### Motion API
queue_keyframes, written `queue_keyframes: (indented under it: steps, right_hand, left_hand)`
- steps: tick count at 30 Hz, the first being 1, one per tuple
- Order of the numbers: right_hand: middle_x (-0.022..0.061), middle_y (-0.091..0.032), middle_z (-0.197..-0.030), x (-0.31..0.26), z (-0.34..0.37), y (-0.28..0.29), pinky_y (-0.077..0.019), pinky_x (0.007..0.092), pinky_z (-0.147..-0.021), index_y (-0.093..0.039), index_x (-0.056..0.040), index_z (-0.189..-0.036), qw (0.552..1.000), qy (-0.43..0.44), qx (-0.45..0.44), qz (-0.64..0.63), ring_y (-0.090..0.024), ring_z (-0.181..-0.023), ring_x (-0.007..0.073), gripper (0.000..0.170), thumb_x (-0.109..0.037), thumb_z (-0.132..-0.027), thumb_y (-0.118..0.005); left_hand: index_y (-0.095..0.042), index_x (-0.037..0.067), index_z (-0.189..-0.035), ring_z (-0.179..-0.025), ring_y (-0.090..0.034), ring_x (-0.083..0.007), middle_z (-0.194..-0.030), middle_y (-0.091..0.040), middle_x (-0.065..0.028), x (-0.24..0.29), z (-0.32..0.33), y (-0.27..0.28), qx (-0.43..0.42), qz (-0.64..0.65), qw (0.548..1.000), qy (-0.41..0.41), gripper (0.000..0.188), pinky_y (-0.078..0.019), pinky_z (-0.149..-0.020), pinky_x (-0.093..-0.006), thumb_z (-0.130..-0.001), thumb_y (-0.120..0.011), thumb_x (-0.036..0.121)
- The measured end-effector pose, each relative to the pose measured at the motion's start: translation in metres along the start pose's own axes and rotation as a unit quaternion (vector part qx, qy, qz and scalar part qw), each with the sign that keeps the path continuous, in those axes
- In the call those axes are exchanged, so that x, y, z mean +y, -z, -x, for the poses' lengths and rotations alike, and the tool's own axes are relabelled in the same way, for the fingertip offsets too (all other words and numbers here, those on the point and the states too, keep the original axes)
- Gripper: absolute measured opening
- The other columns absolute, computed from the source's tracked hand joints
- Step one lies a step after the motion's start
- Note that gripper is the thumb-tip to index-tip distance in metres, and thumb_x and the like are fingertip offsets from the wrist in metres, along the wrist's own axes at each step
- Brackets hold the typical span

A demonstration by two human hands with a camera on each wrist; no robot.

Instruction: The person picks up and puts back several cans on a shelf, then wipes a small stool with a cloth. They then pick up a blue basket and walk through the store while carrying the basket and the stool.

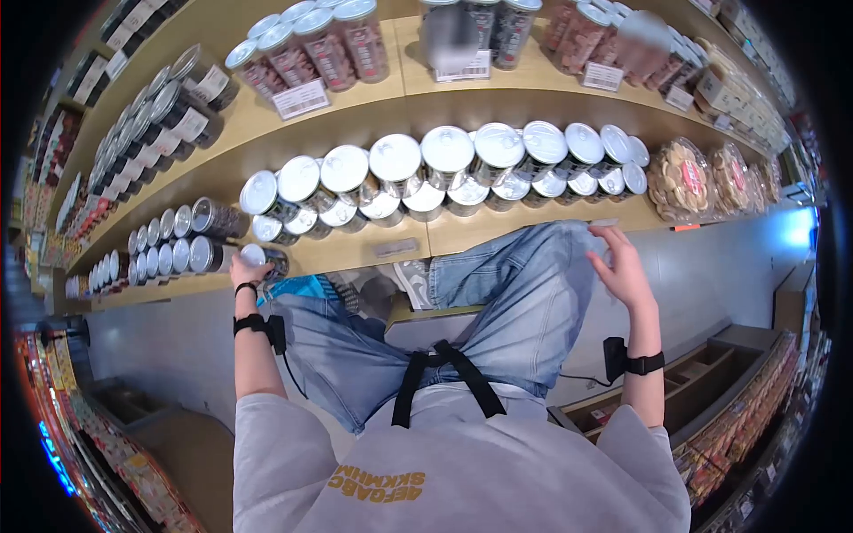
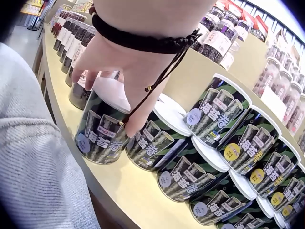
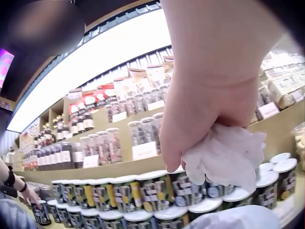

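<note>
At the front edge of the lower shelf, my left hand (image 1: 243, 272) grips a dark green can with a white lid (image 2: 101, 136), its fingers and thumb spread over the top. The can stands upright on the shelf, its label showing pictures of rolls. Beside it is a row of matching cans (image 2: 186, 174), some stacked two high. Over by my right knee, my right hand (image 1: 622, 266) holds a crumpled white tissue (image 3: 226, 157), which shows best in the right wrist view.
Jars with silver lids (image 1: 206, 253) line the shelf to the left of the cans. Clear packs of round biscuits (image 1: 682, 180) stand at the right. The upper shelf (image 1: 342, 111) carries clear jars and price cards. My knees, in jeans (image 1: 524, 284), are close to the shelf front.
</note>
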State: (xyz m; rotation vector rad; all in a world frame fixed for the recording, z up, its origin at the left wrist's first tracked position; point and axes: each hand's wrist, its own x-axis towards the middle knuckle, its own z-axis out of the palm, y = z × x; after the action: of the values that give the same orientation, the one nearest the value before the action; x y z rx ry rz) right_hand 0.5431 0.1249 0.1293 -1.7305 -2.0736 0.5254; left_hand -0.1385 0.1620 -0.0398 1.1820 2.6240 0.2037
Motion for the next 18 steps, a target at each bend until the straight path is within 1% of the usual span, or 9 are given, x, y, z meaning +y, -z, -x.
queue_keyframes:
  steps: [4,6,8,10,12,13,15,16,18]
  right_hand:
    - [0.0126,-0.058,-0.102,-0.060,-0.016,-0.001,-0.0463,0.0340,-0.063,-0.056,-0.0042,-0.110,0.997,0.019,-0.067,-0.044,-0.057,-0.067,0.0272,0.036,-0.016,-0.077,-0.063]
    - [0.0122,-0.059,-0.101,-0.084,-0.024,-0.005,-0.0466,0.0340,-0.063,-0.056,-0.0045,-0.110,0.988,0.030,-0.127,-0.077,-0.058,-0.067,0.0271,0.036,-0.017,-0.077,-0.063]
    - [0.0118,-0.059,-0.100,-0.106,-0.031,-0.019,-0.0464,0.0340,-0.060,-0.057,-0.0050,-0.109,0.976,0.093,-0.154,-0.126,-0.056,-0.061,0.0260,0.036,-0.019,-0.077,-0.064]
    - [0.0136,-0.058,-0.104,-0.125,-0.037,-0.036,-0.0477,0.0352,-0.067,-0.053,-0.0052,-0.115,0.959,0.124,-0.214,-0.138,-0.059,-0.074,0.0296,0.046,-0.024,-0.075,-0.067]
    - [0.0161,-0.057,-0.110,-0.139,-0.039,-0.052,-0.0472,0.0370,-0.077,-0.047,-0.0055,-0.123,0.925,0.221,-0.204,-0.231,-0.058,-0.095,0.0341,0.060,-0.028,-0.072,-0.070]
    - [0.0193,-0.055,-0.115,-0.144,-0.039,-0.053,-0.0439,0.0385,-0.086,-0.039,-0.0064,-0.130,0.910,0.213,-0.255,-0.249,-0.051,-0.109,0.0366,0.074,-0.029,-0.069,-0.074]
    - [0.0198,-0.055,-0.114,-0.153,-0.036,-0.052,-0.0432,0.0385,-0.087,-0.037,-0.0069,-0.131,0.901,0.188,-0.264,-0.287,-0.052,-0.109,0.0365,0.078,-0.028,-0.067,-0.076]
    - [0.0203,-0.055,-0.113,-0.154,-0.034,-0.049,-0.0426,0.0385,-0.088,-0.035,-0.0073,-0.132,0.891,0.167,-0.274,-0.322,-0.052,-0.108,0.0364,0.081,-0.027,-0.065,-0.077]
    - [0.0207,-0.056,-0.112,-0.144,-0.028,-0.046,-0.0414,0.0387,-0.089,-0.032,-0.0071,-0.134,0.901,0.146,-0.256,-0.317,-0.053,-0.107,0.0369,0.091,-0.029,-0.061,-0.080]
  left_hand:
    - [-0.044,0.000,-0.121,-0.103,-0.054,-0.0338,-0.113,-0.054,-0.0222,0.008,0.043,0.033,-0.018,0.087,0.989,-0.121,0.090,-0.0445,-0.089,-0.0397,-0.046,-0.086,0.028]
    - [-0.042,0.000,-0.125,-0.098,-0.057,-0.0271,-0.113,-0.054,-0.0176,0.052,0.117,0.075,-0.020,0.145,0.968,-0.204,0.085,-0.0456,-0.087,-0.0360,-0.053,-0.084,0.017]
    - [-0.040,0.003,-0.128,-0.094,-0.057,-0.0187,-0.113,-0.052,-0.0110,0.067,0.154,0.078,-0.178,0.389,0.888,-0.170,0.081,-0.0463,-0.084,-0.0302,-0.058,-0.080,0.007]
    - [-0.039,0.005,-0.131,-0.094,-0.055,-0.0131,-0.115,-0.049,-0.0067,0.095,0.198,0.096,-0.302,0.480,0.816,-0.109,0.080,-0.0465,-0.079,-0.0255,-0.061,-0.077,0.002]
    - [-0.032,0.007,-0.136,-0.098,-0.055,-0.0143,-0.116,-0.049,-0.0068,0.116,0.221,0.089,-0.387,0.554,0.715,-0.183,0.085,-0.0456,-0.078,-0.0248,-0.063,-0.077,0.010]
    - [-0.026,0.007,-0.138,-0.102,-0.053,-0.0175,-0.116,-0.050,-0.0077,0.129,0.233,0.083,-0.390,0.602,0.674,-0.179,0.092,-0.0429,-0.086,-0.0284,-0.063,-0.078,0.024]
    - [-0.015,0.007,-0.141,-0.112,-0.050,-0.0219,-0.120,-0.050,-0.0107,0.163,0.261,0.073,-0.414,0.676,0.592,-0.148,0.110,-0.0400,-0.094,-0.0325,-0.060,-0.078,0.048]
    - [-0.017,0.009,-0.141,-0.106,-0.052,-0.0181,-0.114,-0.053,-0.0075,0.178,0.272,0.067,-0.428,0.703,0.553,-0.128,0.106,-0.0371,-0.094,-0.0297,-0.063,-0.078,0.047]
    - [-0.021,0.009,-0.139,-0.106,-0.052,-0.0176,-0.112,-0.055,-0.0072,0.197,0.284,0.049,-0.427,0.695,0.559,-0.148,0.100,-0.0374,-0.093,-0.0291,-0.063,-0.081,0.034]
